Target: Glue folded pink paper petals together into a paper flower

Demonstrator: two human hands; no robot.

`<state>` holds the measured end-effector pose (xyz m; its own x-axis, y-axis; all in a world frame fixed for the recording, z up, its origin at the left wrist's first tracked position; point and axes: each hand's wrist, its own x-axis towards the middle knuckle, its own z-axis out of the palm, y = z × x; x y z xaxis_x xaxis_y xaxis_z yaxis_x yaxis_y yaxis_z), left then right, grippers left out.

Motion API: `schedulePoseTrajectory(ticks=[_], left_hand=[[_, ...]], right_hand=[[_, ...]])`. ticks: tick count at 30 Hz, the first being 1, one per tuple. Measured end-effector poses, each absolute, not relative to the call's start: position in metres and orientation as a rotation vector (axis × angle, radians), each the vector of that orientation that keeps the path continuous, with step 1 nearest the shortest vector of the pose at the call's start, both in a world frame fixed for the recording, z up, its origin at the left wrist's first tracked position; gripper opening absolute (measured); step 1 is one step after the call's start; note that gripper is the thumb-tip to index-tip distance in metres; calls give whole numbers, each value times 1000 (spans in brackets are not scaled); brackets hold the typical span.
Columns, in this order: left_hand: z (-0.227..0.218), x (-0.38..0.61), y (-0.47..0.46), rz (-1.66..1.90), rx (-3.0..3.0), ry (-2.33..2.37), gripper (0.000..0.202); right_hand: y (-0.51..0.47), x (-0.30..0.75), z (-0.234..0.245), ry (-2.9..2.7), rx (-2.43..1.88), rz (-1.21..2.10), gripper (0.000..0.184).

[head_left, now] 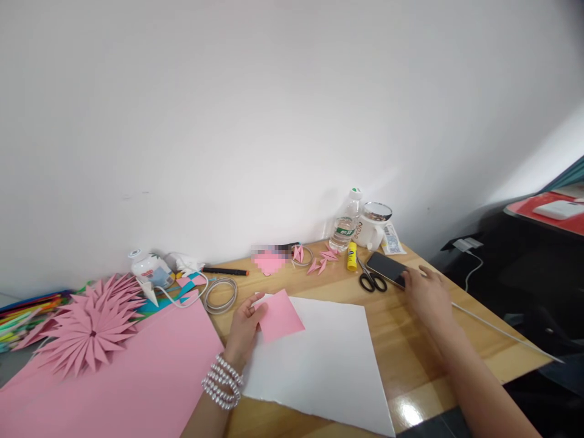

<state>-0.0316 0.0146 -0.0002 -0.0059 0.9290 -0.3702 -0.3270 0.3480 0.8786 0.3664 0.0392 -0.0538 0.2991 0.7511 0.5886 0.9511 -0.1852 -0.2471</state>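
A square of pink paper [283, 317] is pinched at its left corner by my left hand [249, 322], thumb on top. It is held over a larger white sheet [326, 359] on the wooden table. Over to the right, my right hand [426, 298] has its fingers around the near end of a black smartphone [385, 266], which lies on the table. A white cable [502, 333] runs out from beneath that hand. Black-handled scissors [373, 281] and a yellow glue stick [351, 257] lie left of the phone.
Large pink sheets [150, 377] and a folded pink paper flower [91, 331] cover the left side. Along the wall are a white bottle [152, 267], a marker [225, 271], a coiled cable [221, 296], small pink folded pieces [323, 260], a water bottle [345, 225] and a mug [368, 230].
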Motion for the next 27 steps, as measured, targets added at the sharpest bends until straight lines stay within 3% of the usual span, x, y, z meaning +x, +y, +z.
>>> schedulePoseTrajectory(ticks=[5, 10, 13, 19, 24, 27], left_hand=[[1, -30, 14, 1117, 677, 1158, 55], [0, -31, 15, 1174, 698, 1150, 56], [-2, -33, 16, 1242, 714, 1161, 54], [0, -35, 17, 1431, 650, 1199, 54], [1, -39, 18, 1596, 673, 1339, 31], [3, -40, 17, 1524, 759, 1361, 29]], right_hand=[[51, 308, -24, -1607, -1818, -363, 29], [43, 190, 11, -1762, -1290, 487, 22], [31, 138, 10, -1794, -1044, 818, 11], [29, 117, -22, -1675, -1034, 1082, 11], [37, 126, -37, -1390, -1127, 1230, 22], [40, 129, -36, -1327, -1159, 1223, 24]])
